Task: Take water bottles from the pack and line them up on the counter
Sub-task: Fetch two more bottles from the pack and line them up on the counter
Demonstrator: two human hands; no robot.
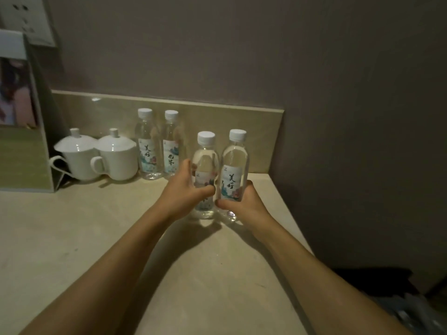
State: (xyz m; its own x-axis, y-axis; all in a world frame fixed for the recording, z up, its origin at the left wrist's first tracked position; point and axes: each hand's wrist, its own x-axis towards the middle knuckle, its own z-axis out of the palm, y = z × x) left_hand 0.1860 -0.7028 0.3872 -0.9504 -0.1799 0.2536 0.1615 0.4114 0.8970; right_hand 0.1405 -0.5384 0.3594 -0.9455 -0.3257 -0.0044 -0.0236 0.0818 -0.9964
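Clear bottles [205, 165] in both hands [183, 189]

Two bottles [158, 143] right of cups [96, 154] — two more [219, 172] before them.

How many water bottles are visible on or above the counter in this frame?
4. Two stand by the backsplash beside the lidded cups: one and its neighbour. The left hand grips a third; the right hand grips the fourth. None look hidden.
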